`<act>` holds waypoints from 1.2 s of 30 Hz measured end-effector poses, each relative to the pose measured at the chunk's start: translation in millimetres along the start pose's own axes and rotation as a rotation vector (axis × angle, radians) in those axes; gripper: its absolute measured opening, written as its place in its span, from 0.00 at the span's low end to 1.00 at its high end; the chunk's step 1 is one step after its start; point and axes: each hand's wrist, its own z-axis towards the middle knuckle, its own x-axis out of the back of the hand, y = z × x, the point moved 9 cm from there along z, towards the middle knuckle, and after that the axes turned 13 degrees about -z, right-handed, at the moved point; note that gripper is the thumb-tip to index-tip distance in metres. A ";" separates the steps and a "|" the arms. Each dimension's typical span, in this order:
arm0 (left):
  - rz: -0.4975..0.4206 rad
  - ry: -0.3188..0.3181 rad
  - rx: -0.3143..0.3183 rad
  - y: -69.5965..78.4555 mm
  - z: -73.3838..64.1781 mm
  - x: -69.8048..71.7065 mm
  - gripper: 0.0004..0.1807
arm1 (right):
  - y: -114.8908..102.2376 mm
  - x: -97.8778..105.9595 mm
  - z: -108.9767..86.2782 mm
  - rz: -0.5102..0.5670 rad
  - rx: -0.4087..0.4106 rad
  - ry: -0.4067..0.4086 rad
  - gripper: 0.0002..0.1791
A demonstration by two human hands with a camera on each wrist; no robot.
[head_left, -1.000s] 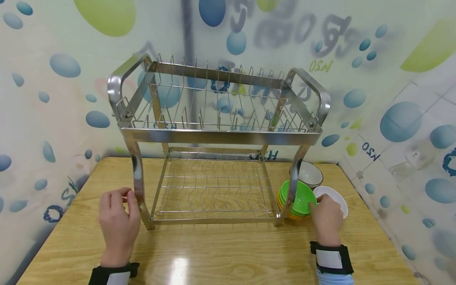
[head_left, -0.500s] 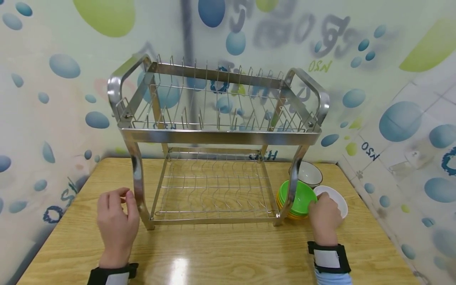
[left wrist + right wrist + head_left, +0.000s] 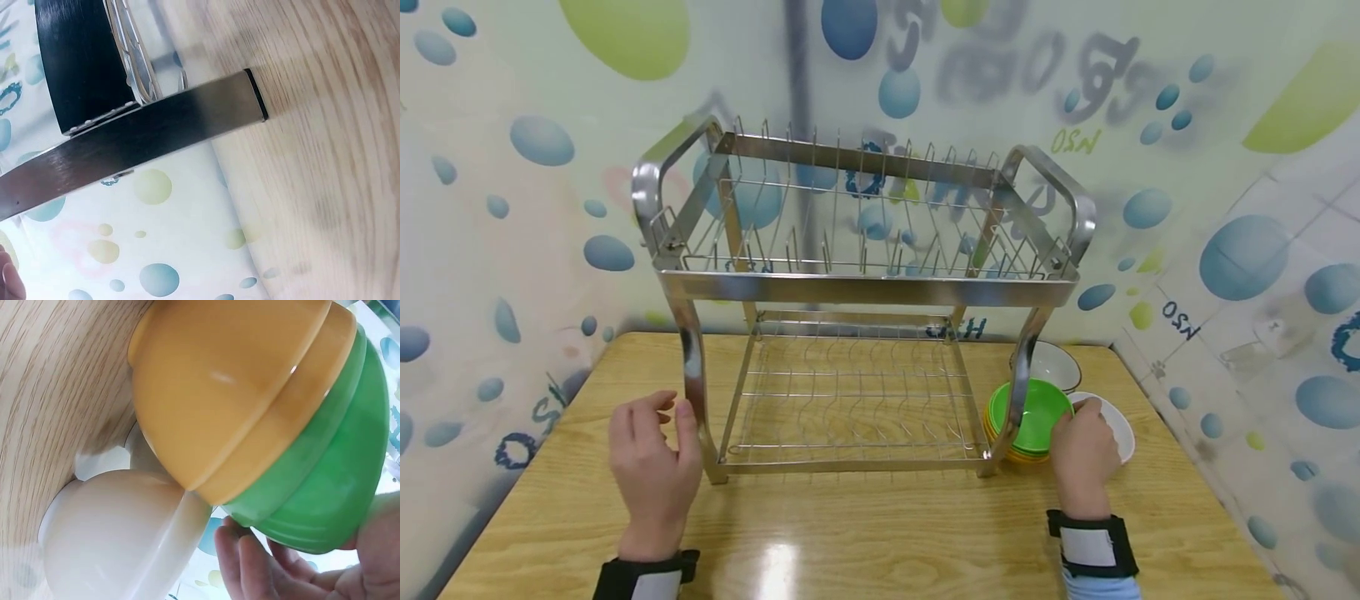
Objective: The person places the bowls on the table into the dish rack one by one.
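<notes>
My right hand [image 3: 1084, 458] pinches the rim of the top green bowl [image 3: 1037, 417] on its right side, fingers outside. In the right wrist view this green bowl [image 3: 350, 481] sits slightly tilted in another green bowl, above orange-yellow bowls [image 3: 225, 387]. The stack stands on the table by the rack's right front leg, which covers part of it. Beside it, partly behind my hand, is a white bowl [image 3: 1116, 421]. My left hand [image 3: 653, 467] holds nothing; its fingers are loosely bent beside the left front leg of the metal dish rack [image 3: 865, 289].
The two-tier rack stands on the wooden table [image 3: 865, 533], wire slots on both tiers. A white bowl with a dark rim [image 3: 1056, 364] is behind the green stack. Patterned walls [image 3: 1247, 258] rise at the back and right.
The top green bowl has shifted slightly to the right and up in my right hand. My left hand's fingers have spread a little and it stays beside the rack.
</notes>
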 end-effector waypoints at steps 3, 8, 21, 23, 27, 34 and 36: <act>-0.005 0.003 0.001 1.3 -0.1 -0.4 0.16 | -1.3 0.2 -0.5 0.006 -0.001 -0.011 0.11; -0.007 0.019 -0.019 5.5 0.6 -1.4 0.18 | -1.4 -0.9 -0.3 0.005 -0.006 -0.020 0.15; -0.109 0.052 -0.143 27.6 -1.7 -18.5 0.19 | -6.3 6.6 2.4 0.036 0.038 0.097 0.17; -0.111 0.038 -0.143 28.7 -2.6 -21.3 0.20 | -6.3 9.7 2.2 0.038 0.032 0.130 0.16; -0.105 0.001 -0.154 31.5 -4.6 -28.3 0.22 | -4.1 17.9 0.6 0.060 0.012 0.214 0.15; -0.085 -0.042 -0.185 39.6 -6.7 -39.2 0.21 | -1.6 32.1 -0.2 0.093 0.032 0.306 0.14; -0.083 -0.058 -0.182 41.4 -7.1 -42.2 0.20 | -1.2 34.3 -0.6 0.095 0.042 0.302 0.14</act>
